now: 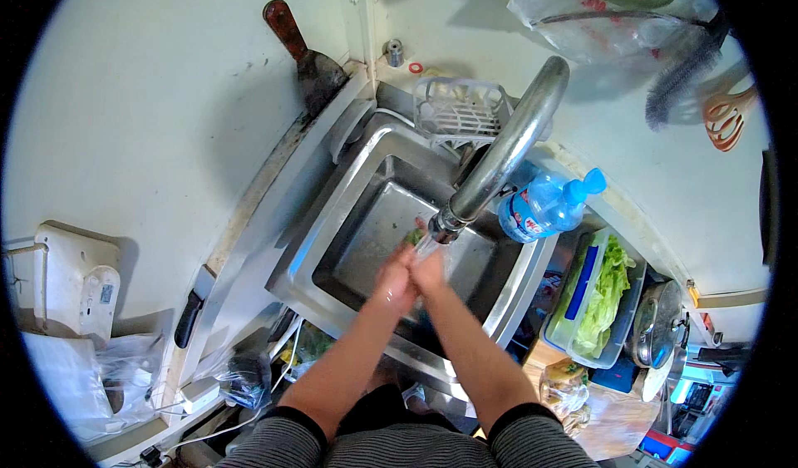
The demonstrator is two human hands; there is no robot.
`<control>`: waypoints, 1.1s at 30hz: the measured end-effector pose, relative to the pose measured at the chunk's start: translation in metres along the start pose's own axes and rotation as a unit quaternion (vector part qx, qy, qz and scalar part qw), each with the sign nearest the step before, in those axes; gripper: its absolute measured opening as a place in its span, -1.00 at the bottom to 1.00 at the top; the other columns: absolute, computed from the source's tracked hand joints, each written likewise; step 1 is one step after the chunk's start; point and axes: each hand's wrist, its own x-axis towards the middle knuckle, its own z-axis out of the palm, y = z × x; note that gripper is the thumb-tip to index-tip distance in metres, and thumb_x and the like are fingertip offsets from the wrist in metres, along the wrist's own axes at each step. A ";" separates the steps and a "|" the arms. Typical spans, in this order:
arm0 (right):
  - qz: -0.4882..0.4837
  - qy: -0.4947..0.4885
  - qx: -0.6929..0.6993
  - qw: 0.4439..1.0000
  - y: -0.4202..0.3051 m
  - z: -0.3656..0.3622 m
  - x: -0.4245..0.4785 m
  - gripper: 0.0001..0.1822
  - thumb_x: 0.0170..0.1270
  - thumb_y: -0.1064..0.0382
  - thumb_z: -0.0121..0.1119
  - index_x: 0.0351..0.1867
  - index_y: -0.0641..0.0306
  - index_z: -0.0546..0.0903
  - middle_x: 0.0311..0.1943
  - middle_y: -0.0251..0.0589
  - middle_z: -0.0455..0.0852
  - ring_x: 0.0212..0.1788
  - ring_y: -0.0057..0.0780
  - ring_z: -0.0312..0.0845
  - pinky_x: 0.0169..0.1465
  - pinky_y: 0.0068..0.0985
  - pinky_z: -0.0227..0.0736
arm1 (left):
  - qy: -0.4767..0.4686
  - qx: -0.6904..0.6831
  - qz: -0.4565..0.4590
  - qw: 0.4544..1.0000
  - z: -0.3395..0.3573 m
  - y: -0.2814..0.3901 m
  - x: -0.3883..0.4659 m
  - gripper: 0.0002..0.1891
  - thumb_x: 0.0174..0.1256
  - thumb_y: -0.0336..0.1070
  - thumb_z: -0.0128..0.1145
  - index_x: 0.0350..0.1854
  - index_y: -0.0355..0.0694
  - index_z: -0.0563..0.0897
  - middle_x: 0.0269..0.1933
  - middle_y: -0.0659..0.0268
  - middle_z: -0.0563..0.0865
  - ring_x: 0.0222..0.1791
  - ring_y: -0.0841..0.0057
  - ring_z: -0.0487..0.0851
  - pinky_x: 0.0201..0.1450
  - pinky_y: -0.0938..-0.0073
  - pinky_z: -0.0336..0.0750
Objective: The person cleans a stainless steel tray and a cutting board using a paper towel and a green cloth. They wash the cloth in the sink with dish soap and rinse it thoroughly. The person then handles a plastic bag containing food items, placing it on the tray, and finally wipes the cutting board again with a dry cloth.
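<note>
My left hand (393, 283) and my right hand (430, 271) are pressed together over a stainless steel sink (389, 213). Water (425, 248) runs onto them from the curved metal faucet (512, 147), whose outlet hangs just above the fingers. A small green item (413, 237) shows at the fingertips. Which hand has hold of it, if either, I cannot tell, since the faucet and the water cover part of the fingers. Both wrists and forearms reach in over the sink's near rim.
A blue-capped plastic bottle (539, 209) stands at the sink's right edge. Behind is a white plastic rack (461, 109). To the right are a plastic container (572, 318) with lettuce (603, 299) and a lidded pot (654, 324). A scraper (318, 75) and knife (189, 318) sit along the left wall.
</note>
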 end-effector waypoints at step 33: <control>-0.090 -0.109 -0.202 0.969 -0.099 -0.112 0.015 -0.86 0.01 0.49 0.25 -0.35 0.35 0.58 -0.31 -0.16 0.58 -0.24 -0.40 0.54 -0.15 -0.51 0.46 | -0.216 0.249 -0.071 0.941 -0.024 -0.013 0.003 -0.69 0.31 -0.26 0.12 0.06 -0.19 0.51 -0.08 0.28 0.65 -0.02 0.48 0.58 0.07 0.39 0.44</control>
